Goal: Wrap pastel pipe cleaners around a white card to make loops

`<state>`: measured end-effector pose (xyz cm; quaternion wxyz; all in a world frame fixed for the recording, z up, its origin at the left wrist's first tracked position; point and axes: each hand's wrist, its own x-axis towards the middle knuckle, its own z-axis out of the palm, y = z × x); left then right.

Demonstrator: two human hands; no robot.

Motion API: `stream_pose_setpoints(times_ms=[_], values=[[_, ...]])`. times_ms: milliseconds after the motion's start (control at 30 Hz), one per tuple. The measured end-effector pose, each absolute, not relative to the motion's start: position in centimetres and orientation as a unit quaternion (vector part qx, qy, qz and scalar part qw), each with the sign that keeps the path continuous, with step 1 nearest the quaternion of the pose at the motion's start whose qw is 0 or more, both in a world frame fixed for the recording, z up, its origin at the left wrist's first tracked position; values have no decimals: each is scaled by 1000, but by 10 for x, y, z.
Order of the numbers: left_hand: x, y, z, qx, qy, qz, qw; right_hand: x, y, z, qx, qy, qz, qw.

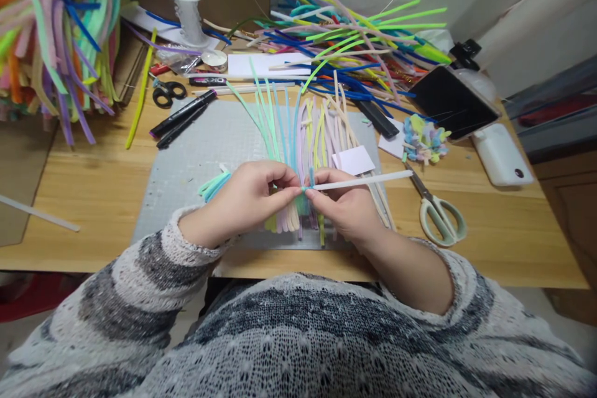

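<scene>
Above the grey cutting mat (186, 180), my left hand (261, 189) and my right hand (342, 199) meet at their fingertips. Both pinch a short green and blue piece of pipe cleaner (305, 189). From that pinch a white pipe cleaner (368, 181) runs out to the right over my right hand; how the pieces join is too small to tell. Behind and below my hands lie rows of mint green pipe cleaners (268, 118), lilac ones (305, 137) and yellow ones. A small bundle of blue and green pieces (215, 185) sits beside my left wrist.
Green-handled scissors (441, 217) lie right of the mat. Black scissors (168, 92) and markers (184, 118) are at the left. A pastel fuzzy cluster (424, 138), a phone (454, 101) and a white device (501, 154) sit at the right. Pipe cleaners (345, 31) pile up behind.
</scene>
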<state>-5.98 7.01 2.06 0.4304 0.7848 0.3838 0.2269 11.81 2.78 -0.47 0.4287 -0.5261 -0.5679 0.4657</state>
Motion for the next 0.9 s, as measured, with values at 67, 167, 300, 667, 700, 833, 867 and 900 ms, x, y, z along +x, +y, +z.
stream_pose_setpoints(times_ms=[67,167,300,667,700,833,867,900], values=[[-60,70,21,787,382,224,431,118,28,-5,-527,-575,457,426],[-60,70,20,790,383,218,425,117,27,-5,-531,-586,442,424],[-60,70,18,778,401,223,429,118,28,-6,-531,-596,428,424],[-60,69,17,754,409,242,453,116,29,-10,-504,-541,474,478],[-60,69,17,754,409,240,455,116,29,-11,-503,-539,474,480],[-61,70,18,752,417,234,454,118,29,-11,-507,-550,474,465],[-61,70,18,753,419,234,451,118,29,-11,-506,-555,473,460],[-61,71,18,754,419,234,448,119,29,-11,-503,-559,472,460]])
